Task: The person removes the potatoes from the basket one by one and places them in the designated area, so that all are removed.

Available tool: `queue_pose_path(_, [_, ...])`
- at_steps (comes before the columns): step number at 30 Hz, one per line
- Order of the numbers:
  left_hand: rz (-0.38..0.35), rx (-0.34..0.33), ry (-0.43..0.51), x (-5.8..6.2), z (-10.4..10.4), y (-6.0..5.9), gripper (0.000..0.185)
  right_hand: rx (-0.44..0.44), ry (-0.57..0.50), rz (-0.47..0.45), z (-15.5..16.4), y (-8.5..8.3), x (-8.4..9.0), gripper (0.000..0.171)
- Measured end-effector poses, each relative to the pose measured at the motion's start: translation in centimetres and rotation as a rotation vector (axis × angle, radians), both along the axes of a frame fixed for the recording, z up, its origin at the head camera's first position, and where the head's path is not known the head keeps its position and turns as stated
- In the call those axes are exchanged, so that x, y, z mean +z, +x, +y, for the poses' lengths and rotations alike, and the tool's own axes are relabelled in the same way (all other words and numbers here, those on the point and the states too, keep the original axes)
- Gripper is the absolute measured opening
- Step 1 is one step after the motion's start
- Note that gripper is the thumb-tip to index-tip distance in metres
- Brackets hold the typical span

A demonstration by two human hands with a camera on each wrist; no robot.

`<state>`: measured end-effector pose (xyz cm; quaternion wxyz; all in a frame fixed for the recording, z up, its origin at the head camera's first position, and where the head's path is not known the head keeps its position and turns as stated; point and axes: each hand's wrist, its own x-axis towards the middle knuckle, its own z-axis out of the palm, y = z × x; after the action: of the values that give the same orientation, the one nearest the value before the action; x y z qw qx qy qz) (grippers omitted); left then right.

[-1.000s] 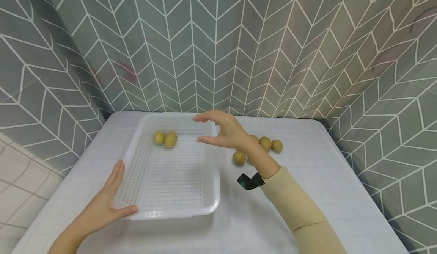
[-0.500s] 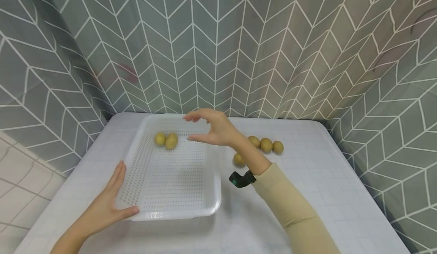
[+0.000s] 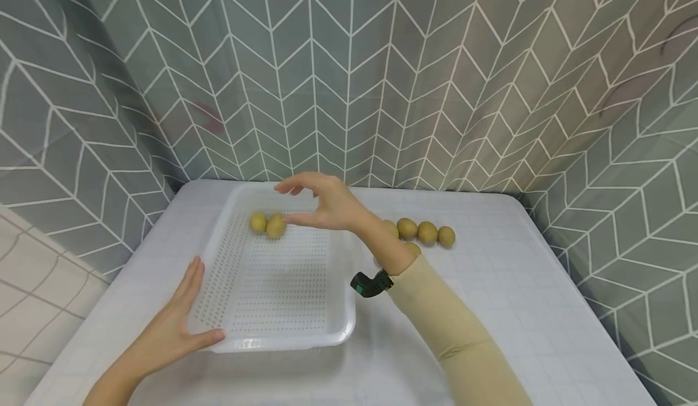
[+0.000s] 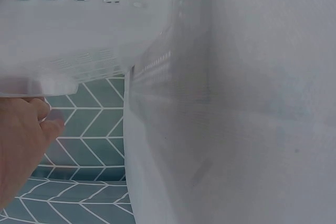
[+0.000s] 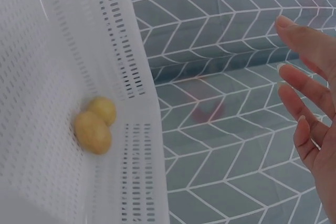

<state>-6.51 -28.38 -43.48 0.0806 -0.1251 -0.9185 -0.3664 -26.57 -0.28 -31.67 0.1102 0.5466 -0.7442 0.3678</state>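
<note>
A white perforated plastic basket (image 3: 278, 285) stands on the table, with two small potatoes (image 3: 275, 226) side by side near its far left corner. At the basket's near left corner rests my left hand (image 3: 169, 333), fingers straight along the side and thumb on the front rim. My right hand (image 3: 329, 206) is over the basket's far part, just right of the potatoes. Its thumb and fingers are spread apart and hold nothing. In the right wrist view the same hand (image 5: 315, 93) appears beside the basket wall (image 5: 142, 145). Some left-hand fingertips are hidden in the left wrist view.
Right of the basket lie several more potatoes (image 3: 428, 233), some partly hidden behind my right forearm. A white cloth covers the table (image 3: 507, 297). Grey chevron-patterned curtains (image 3: 349, 79) hang behind and at the sides. A small black device (image 3: 372, 284) sits at my right wrist.
My right hand has moved left over the basket, closer to the two potatoes inside, its fingers still spread. The left hand stays at the basket's corner.
</note>
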Motion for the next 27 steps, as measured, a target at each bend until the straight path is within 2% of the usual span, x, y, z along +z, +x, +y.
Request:
queue_pose_path(11, [-0.001, 0.001, 0.013, 0.0, 0.1, 0.0, 0.126, 0.039, 0.008, -0.054, -2.2, -0.3, -0.7, 0.048])
queue_pose_path(20, [0.0, 0.005, 0.011, 0.0, 0.0, 0.0, 0.125, 0.033, 0.047, -0.087, -3.6, -0.6, -1.2, 0.047])
queue_pose_path(27, [0.045, 0.005, -0.035, -0.2, 0.1, 0.1, 0.125, 0.039, 0.057, -0.102, -4.6, -1.0, -1.5, 0.045])
